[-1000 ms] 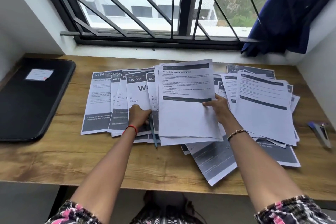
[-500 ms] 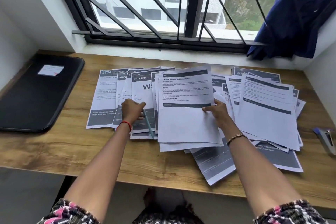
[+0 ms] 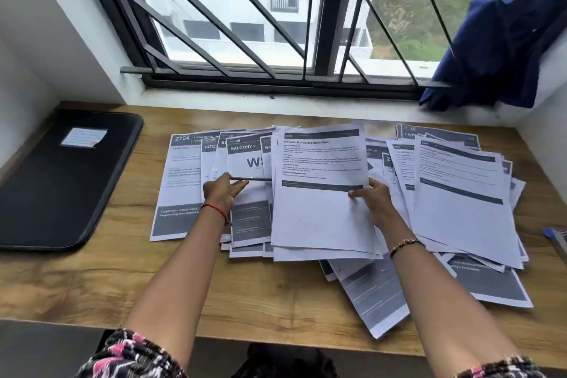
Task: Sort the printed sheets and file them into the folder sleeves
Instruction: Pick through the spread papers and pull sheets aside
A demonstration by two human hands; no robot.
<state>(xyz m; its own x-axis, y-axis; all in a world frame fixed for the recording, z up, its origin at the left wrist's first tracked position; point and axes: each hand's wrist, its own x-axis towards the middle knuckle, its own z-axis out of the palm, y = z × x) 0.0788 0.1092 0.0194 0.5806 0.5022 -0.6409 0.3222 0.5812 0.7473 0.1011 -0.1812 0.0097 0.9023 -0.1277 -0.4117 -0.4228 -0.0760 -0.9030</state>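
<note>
A: Where are the printed sheets (image 3: 457, 193) right now?

B: Spread in overlapping fans across the middle and right of the wooden bench (image 3: 260, 294), below the barred window (image 3: 276, 24). On the left of the spread the headers read "LIVING ROOM", "KITCH…" and "BALCONY 2".

A: And the folder (image 3: 58, 181)?

B: Black, closed, lying flat at the bench's left end with a small label on its cover, apart from the papers.

A: What are the hands doing?

B: The right hand (image 3: 372, 199) pinches the right edge of the top sheet (image 3: 322, 193), headed "Pre-wash Sorting and Quick Wash", thumb on its face. The left hand (image 3: 222, 192) rests on the "BALCONY 2" page with fingers loosely spread, a pen (image 3: 250, 178) lying across its fingertips; I cannot tell whether it grips the pen.

A: Anything else?

B: A blue cloth (image 3: 503, 40) hangs at the window's right, and a stapler (image 3: 557, 239) sits at the bench's right edge
</note>
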